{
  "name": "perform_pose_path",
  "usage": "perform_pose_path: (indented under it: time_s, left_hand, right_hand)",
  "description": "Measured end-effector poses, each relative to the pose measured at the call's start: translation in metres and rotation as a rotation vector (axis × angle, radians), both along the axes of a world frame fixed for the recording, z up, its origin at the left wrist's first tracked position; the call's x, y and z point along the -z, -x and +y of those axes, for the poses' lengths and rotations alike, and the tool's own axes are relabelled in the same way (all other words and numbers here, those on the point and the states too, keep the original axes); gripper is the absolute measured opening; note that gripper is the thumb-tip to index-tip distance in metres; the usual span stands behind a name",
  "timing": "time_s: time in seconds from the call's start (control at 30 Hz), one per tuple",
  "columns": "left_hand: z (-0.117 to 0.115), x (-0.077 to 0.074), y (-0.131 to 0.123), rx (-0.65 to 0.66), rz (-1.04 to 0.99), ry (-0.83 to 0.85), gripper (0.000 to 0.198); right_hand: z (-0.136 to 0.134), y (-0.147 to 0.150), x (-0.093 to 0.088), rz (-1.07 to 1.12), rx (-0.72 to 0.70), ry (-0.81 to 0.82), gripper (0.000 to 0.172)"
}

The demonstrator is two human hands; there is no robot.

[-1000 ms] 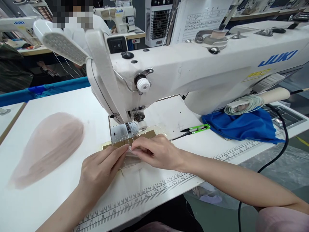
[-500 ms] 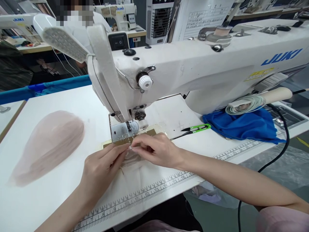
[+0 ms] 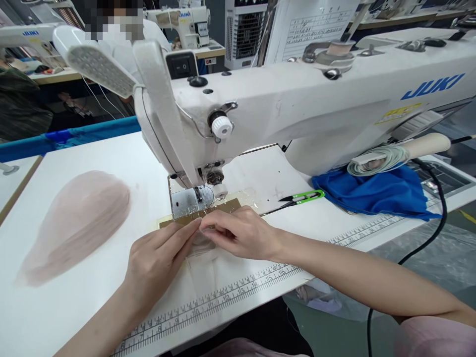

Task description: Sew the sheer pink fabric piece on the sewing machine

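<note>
A white JUKI sewing machine stands on a white table. My left hand and my right hand meet just in front of the needle plate. Their fingertips pinch a small sheer pale-pink fabric piece that lies on the table beneath them. Most of that piece is hidden by my fingers. A tan guide strip runs beside the plate.
A pile of sheer pink fabric lies at the left. Green thread snips rest right of the needle, with a blue cloth and a black cable beyond. A printed ruler lines the table's front edge. Another person sits behind the machine.
My hands stay at the needle plate; the fingertips have closed slightly together on the fabric piece. The view has shifted a little.
</note>
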State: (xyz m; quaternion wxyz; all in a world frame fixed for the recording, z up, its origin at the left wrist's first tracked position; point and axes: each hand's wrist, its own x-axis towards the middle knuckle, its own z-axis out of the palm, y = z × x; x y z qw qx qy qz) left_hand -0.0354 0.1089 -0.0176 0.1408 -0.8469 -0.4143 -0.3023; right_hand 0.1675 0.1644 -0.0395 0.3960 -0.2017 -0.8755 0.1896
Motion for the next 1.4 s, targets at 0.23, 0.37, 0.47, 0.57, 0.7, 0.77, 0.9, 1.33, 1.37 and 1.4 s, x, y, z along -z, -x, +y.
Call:
perform_pose_path:
  time_s: [0.23,0.37,0.47,0.57,0.7,0.77,0.9,1.33,1.37,1.4]
  left_hand:
    - [0.0013,0.0006,0.005,0.019,-0.01,-0.048,0.021]
    - [0.0016,-0.0001,0.0063,0.029,-0.018,-0.075,0.021]
    - [0.0025,-0.0021,0.0041,0.018,-0.002,-0.095,0.018]
    - [0.0034,-0.0037,0.0013,-0.004,0.0,-0.094,0.016]
    - [0.0031,-0.0044,0.0008,-0.024,0.006,-0.123,0.014]
    - [0.0025,-0.0044,0.0019,-0.018,0.017,-0.117,0.012]
    - [0.0019,-0.0045,0.0035,-0.001,0.007,-0.088,0.012]
    - [0.0026,-0.0059,0.001,0.02,-0.006,-0.091,0.011]
    - [0.0027,-0.006,0.0008,0.025,-0.005,-0.092,0.01]
    - [0.0029,-0.0062,0.0006,0.026,-0.003,-0.093,0.01]
  right_hand:
    - [0.0005,-0.0003,0.0027,-0.02,0.048,0.053,0.016]
    - [-0.0006,0.0001,0.0008,-0.019,0.053,0.021,0.015]
    - [-0.001,0.0003,0.0,0.012,0.066,-0.009,0.013]
    - [-0.001,0.0005,0.0007,0.03,0.082,-0.028,0.01]
    - [-0.0008,0.0004,0.0024,-0.003,0.096,-0.023,0.012]
    - [-0.0008,0.0003,0.0028,-0.016,0.099,-0.024,0.013]
    - [-0.0003,0.0003,0.0023,0.001,0.1,-0.042,0.011]
    - [0.0007,0.0007,0.002,0.004,0.092,-0.06,0.009]
    - [0.0008,0.0007,0.002,0.001,0.091,-0.058,0.01]
    - [0.0008,0.0007,0.0019,-0.003,0.093,-0.055,0.011]
